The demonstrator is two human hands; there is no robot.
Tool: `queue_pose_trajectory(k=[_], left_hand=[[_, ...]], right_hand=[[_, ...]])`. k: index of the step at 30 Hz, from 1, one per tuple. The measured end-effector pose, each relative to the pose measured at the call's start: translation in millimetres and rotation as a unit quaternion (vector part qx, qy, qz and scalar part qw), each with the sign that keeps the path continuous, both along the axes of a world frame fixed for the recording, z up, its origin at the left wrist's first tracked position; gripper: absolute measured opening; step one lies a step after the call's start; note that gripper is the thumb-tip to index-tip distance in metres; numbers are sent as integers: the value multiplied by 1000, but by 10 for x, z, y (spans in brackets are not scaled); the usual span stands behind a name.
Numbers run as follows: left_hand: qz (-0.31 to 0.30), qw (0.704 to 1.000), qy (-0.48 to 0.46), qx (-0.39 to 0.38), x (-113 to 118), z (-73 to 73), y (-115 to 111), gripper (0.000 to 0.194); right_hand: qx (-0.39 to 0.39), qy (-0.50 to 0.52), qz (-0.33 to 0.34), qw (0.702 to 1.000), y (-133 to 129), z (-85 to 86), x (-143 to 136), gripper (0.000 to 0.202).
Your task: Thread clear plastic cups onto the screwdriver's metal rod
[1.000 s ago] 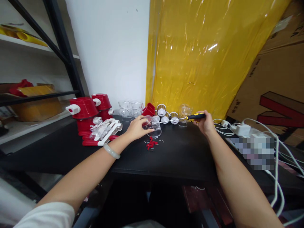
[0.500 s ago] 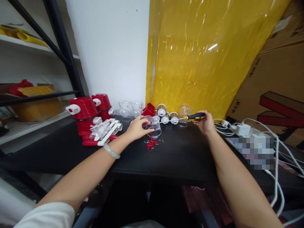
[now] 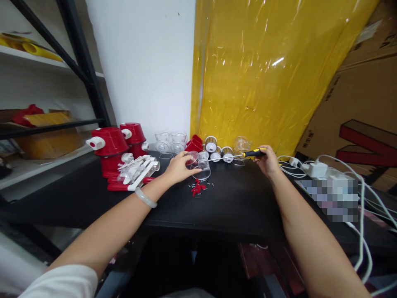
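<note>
My left hand (image 3: 180, 167) is closed around a clear plastic part (image 3: 204, 170) that lies on its side on the black table. In my right hand (image 3: 267, 160) is a screwdriver (image 3: 254, 153) with a black and yellow handle. Its long shaft points left, and the tip meets the clear part near its middle; the exact contact is too small to make out. Just in front of the part lie small red pieces (image 3: 198, 188) and several loose screws (image 3: 209, 184). Behind it stand metal-looking cylinders (image 3: 211, 144) with white ends.
Red housings (image 3: 110, 142) and a pile of white parts (image 3: 138, 170) sit at the left. Clear cups (image 3: 170, 141) and a red scoop-shaped piece (image 3: 194, 143) stand along the wall. White cables and an adapter (image 3: 318, 169) lie at the right. A black shelf frame (image 3: 79, 62) rises on the left.
My right hand's fingers have shifted slightly on the screwdriver handle, moving a little left and up. The left hand and the clear part stay in place.
</note>
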State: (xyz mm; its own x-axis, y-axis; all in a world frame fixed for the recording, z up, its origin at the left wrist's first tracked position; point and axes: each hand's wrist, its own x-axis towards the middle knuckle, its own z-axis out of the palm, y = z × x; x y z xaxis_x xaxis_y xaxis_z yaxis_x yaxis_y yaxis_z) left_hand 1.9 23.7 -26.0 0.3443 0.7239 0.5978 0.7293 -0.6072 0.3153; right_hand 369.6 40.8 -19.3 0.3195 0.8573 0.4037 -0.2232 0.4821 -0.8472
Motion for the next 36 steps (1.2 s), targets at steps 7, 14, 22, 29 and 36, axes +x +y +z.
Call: queue_pose_trajectory(k=[7, 14, 22, 29, 36], left_hand=[[-1, 1000, -4, -1, -3, 0, 0, 37], [1, 1000, -3, 0, -8, -5, 6, 38], [1, 1000, 1, 3, -10, -9, 12, 38], [1, 1000, 1, 1, -8, -5, 5, 37], [-5, 1000, -3, 4, -5, -5, 4, 37]], right_hand=[[1, -65, -74, 995, 43, -37, -4, 42], [-8, -9, -21, 1000, 27, -10, -5, 32], [-13, -50, -73, 996, 14, -20, -20, 38], [8, 25, 33, 999, -59, 39, -12, 30], [4, -53, -80, 995, 39, -18, 2, 46]])
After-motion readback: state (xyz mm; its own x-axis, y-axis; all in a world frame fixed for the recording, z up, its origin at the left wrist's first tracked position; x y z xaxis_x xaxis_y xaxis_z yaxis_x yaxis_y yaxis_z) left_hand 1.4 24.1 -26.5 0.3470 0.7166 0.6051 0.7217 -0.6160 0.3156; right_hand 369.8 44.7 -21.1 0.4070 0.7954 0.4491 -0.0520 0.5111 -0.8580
